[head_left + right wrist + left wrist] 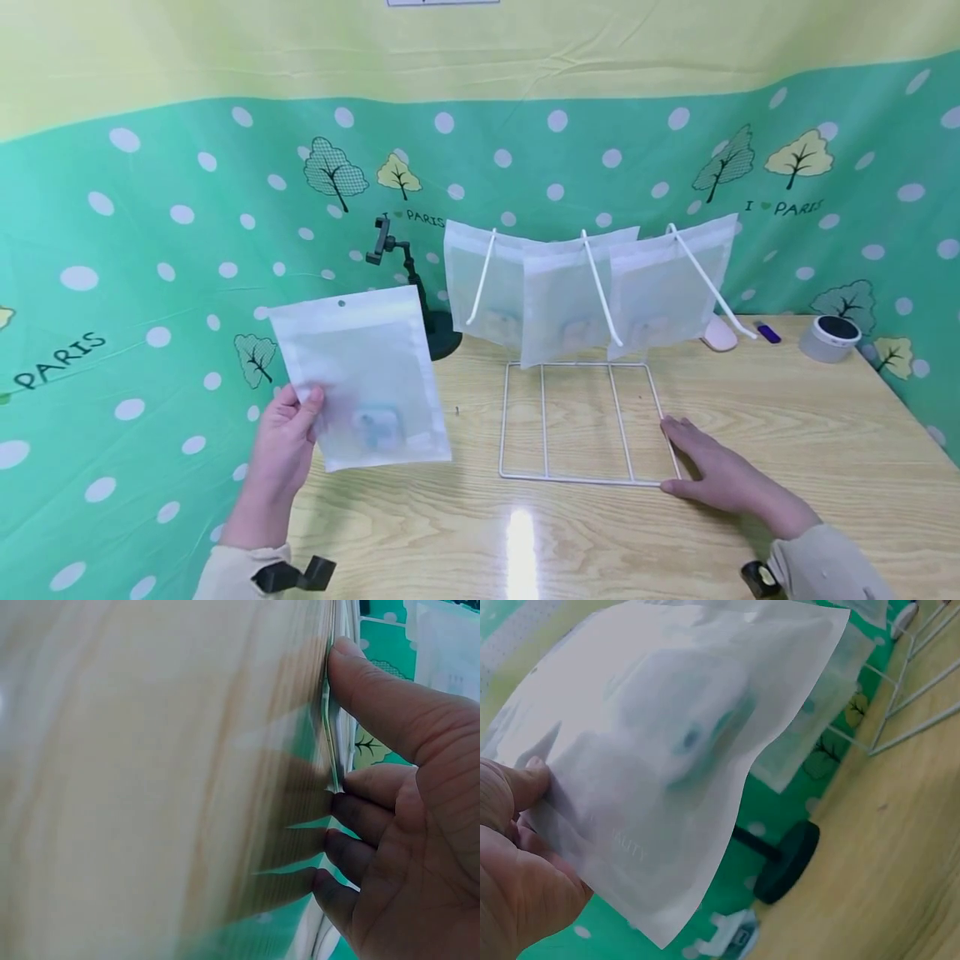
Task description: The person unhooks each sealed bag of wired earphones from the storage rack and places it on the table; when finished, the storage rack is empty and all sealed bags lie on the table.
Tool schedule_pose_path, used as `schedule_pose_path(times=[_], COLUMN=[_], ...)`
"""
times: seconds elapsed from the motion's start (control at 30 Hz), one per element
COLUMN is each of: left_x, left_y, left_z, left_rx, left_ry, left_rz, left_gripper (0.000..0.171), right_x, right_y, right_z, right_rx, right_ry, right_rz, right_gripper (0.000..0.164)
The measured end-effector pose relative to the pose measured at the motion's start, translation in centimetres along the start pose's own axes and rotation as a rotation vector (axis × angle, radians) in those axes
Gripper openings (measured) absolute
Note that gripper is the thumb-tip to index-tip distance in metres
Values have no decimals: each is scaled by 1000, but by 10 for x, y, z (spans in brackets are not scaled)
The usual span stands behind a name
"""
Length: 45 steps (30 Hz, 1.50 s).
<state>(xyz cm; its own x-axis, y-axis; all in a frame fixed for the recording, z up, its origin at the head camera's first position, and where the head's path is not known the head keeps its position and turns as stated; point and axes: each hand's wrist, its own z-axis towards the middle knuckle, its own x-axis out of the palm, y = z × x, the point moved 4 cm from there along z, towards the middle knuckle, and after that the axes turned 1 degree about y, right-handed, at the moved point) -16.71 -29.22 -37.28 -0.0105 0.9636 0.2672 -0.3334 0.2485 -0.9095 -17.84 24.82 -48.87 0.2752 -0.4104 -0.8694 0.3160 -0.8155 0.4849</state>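
A frosted white pouch (367, 379) with a hang hole at its top is pinched between the thumb and fingers of my left hand (285, 442), raised off the table. Through its film shows a blurred item with a teal-edged rounded square; the left wrist view shows the same pouch (667, 712) close up. Flat on the table lies the base of a white wire rack (566, 479). My right hand (712, 471) rests at the base's right side, thumb by the front corner. In the right wrist view, the fingertips (341, 806) touch the tabletop, fingers slightly bent.
Similar pouches (577, 292) hang from the rack's three white prongs (600, 287). Behind the left hand stands a black phone stand (442, 333). Toward the back right are a pale pink mouse-like object (720, 333), a small purple item (768, 332) and a white cylinder (828, 340).
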Motion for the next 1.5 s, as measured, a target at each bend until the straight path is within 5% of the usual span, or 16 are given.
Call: schedule_pose_path(times=[0.3,0.43,0.87,1.27,1.5], left_x=[-22,-19,-1,18,21], left_y=[57,80,133,156,153], left_z=[4,6,25,35,39], left_rx=[-275,-415,-625,-675,-626], left_ry=[-51,-49,-25,-35,-23], left_rz=[244,344,539,705,1000], left_gripper=[13,35,44,42,39], right_x=[-2,-1,-1,0,1], right_y=[0,-1,0,0,-1], right_z=[0,1,-1,-1,-1], right_rx=[4,8,6,19,15], right_ry=[-3,-1,3,5,2], right_rz=[2,-3,-2,-2,-12], right_gripper=[97,97,97,97,98])
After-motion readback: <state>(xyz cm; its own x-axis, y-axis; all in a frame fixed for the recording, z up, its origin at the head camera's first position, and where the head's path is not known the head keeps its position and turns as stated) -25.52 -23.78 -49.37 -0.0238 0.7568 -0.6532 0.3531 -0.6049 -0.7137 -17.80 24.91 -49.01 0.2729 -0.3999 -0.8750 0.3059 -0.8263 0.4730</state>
